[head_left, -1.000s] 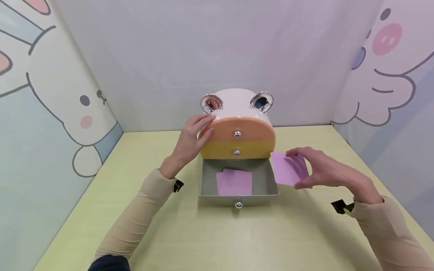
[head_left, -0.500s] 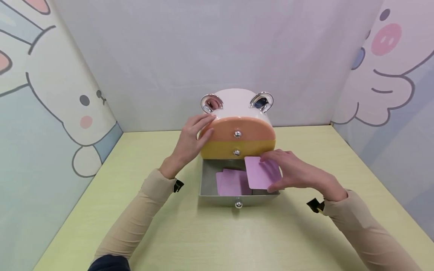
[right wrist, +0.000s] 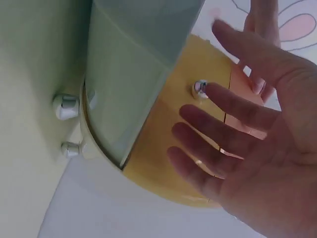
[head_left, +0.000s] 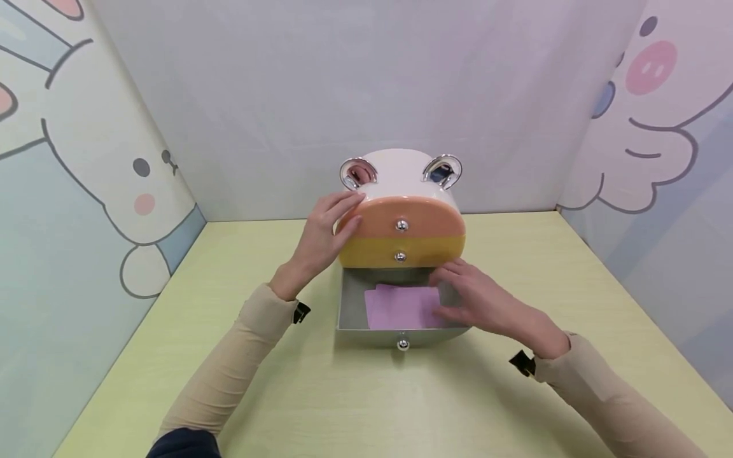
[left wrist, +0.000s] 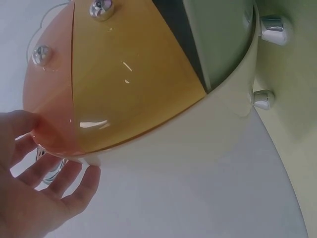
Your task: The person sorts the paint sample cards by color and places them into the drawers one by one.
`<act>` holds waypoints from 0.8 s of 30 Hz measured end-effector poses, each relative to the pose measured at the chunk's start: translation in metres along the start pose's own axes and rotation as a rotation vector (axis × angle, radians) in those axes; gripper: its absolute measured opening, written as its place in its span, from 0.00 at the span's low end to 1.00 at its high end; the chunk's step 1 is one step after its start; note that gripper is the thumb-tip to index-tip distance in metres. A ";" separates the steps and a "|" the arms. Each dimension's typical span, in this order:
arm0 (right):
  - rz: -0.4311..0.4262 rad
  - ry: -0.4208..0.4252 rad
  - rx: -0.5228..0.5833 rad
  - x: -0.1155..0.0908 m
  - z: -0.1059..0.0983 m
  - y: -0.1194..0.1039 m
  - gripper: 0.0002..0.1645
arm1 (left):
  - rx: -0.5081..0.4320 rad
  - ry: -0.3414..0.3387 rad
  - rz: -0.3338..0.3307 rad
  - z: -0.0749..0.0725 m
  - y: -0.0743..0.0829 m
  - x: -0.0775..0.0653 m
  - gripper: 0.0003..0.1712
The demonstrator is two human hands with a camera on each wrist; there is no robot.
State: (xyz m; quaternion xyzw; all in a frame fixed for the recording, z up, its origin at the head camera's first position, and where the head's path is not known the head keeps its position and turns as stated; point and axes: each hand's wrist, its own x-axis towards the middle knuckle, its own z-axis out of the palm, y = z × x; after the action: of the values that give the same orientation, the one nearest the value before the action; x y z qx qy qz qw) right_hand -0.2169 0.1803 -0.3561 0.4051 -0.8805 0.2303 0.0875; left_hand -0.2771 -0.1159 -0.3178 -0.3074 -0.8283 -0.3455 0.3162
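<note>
A small chest of drawers has a white top with shiny ears, an orange drawer and a yellow drawer. My left hand holds its upper left edge, thumb on the orange front and fingers round the side. Below, the grey-green bottom drawer is pulled out. Pink cards overlap on its floor. My right hand hovers over the drawer's right side, fingers spread and holding nothing, close to the cards' right edge. In the right wrist view the right hand shows an empty palm.
The chest stands on a pale yellow-green table near the back wall. Cartoon-printed panels flank the left and right sides. Short feet support the chest, and a silver knob sits on the bottom drawer's front.
My right hand carried a pink card leftward over the drawer and let it go onto the other cards, then pulled slightly back. The left hand stayed on the chest.
</note>
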 end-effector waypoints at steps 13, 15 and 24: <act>0.594 -0.458 1.415 -0.042 0.092 -0.044 0.30 | -0.002 -0.005 -0.001 0.000 -0.001 0.000 0.20; 0.686 -0.411 1.478 -0.040 0.100 -0.044 0.31 | -0.003 -0.002 0.000 0.001 -0.002 0.000 0.21; 0.813 -0.114 1.320 -0.033 0.107 -0.058 0.31 | -0.002 -0.001 -0.002 0.001 0.000 0.000 0.20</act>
State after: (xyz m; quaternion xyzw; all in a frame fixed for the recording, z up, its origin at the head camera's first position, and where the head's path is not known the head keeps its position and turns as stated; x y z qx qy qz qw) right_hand -0.1484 0.1188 -0.4422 0.0296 -0.6436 0.6998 -0.3087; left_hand -0.2779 -0.1150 -0.3182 -0.3070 -0.8284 -0.3466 0.3153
